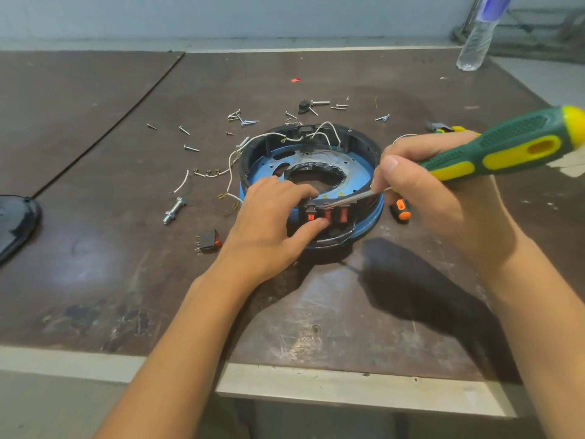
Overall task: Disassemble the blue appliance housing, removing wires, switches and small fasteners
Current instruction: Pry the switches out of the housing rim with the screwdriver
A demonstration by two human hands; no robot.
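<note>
The round blue appliance housing (354, 166) with a black rim lies open side up in the middle of the table. White wires (319, 129) loop over its far rim. Three orange rocker switches (343, 215) sit in its near wall. My left hand (269, 223) grips that wall, fingers over the rim and thumb pressing a switch. My right hand (430, 182) holds a green and yellow screwdriver (503, 147); its metal shaft reaches behind the switches. One removed switch (209, 240) lies on the table at the left.
Several loose screws (240, 117), a large bolt (173, 210) and cut wire pieces (205, 174) are scattered left of and behind the housing. A small orange screwdriver (401, 210) lies at its right. A plastic bottle (478, 36) stands far right; a black cover (15, 223) lies at the left edge.
</note>
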